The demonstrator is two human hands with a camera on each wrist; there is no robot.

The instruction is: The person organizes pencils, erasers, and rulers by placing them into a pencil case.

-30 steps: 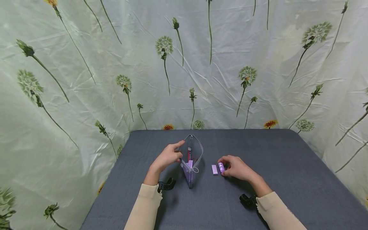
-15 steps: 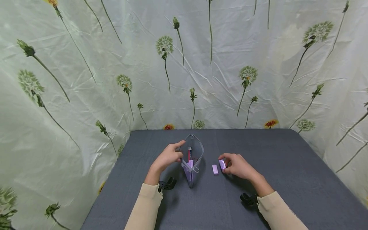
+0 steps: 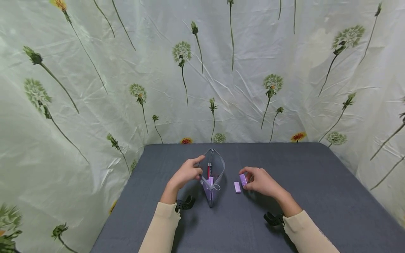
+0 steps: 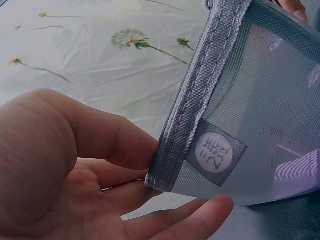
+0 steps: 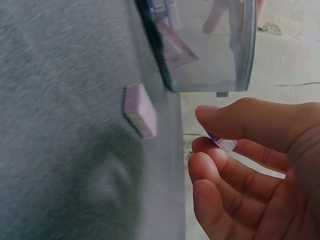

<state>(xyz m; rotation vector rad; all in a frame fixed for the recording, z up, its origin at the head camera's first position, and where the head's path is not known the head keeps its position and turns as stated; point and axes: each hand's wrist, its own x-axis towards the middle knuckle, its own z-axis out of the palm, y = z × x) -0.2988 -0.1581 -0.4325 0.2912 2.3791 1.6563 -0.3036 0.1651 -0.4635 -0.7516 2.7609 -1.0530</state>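
A grey mesh zip pouch (image 3: 207,194) stands with its mouth spread open on the table. My left hand (image 3: 186,173) pinches the left edge of its zip rim between thumb and fingers; a square cloth label (image 4: 216,152) shows just below that edge in the left wrist view. Inside the pouch are red and dark pen-like sticks (image 3: 209,170) and purple items near the front. To the right, my right hand (image 3: 261,181) pinches a small purple eraser-like block (image 3: 243,179), mostly hidden by the thumb in the right wrist view. A similar purple block (image 3: 237,187) lies beside it on the table.
The dark grey cloth-covered table (image 3: 284,161) reaches back to a pale curtain (image 3: 240,105) printed with dandelions. A loop-shaped zip pull (image 3: 216,187) hangs at the pouch's front. Black wrist bands (image 3: 185,202) sit below both hands.
The right hand has lifted the purple block slightly from beside the other block, turning it a little. The left hand keeps its hold on the pouch rim.
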